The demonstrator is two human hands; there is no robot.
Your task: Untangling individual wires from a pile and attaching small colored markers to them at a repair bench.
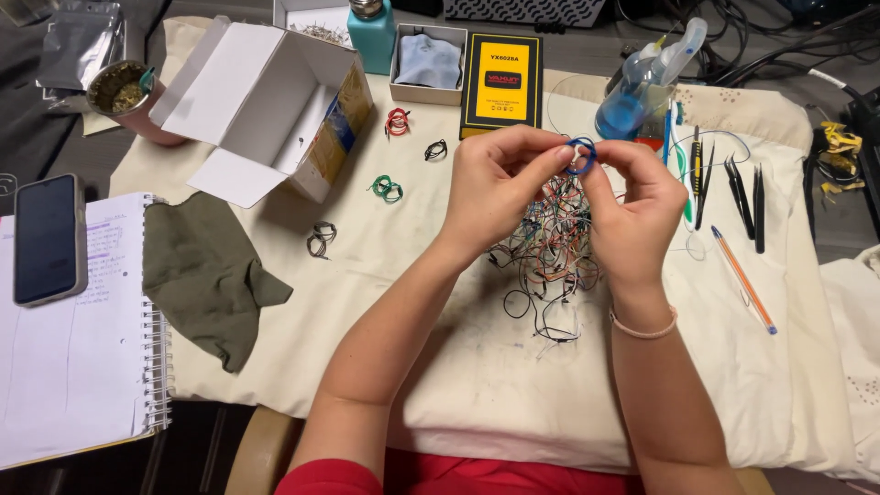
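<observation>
Blue wire coil (pixel 579 156) pinched between both hands, left hand (pixel 495 188) and right hand (pixel 632 206) closed on opposite sides of the ring, equally near. Held upright above the tangled wire pile (pixel 550 257) on the cloth-covered tabletop (pixel 440 385), ring face turned toward the camera
</observation>
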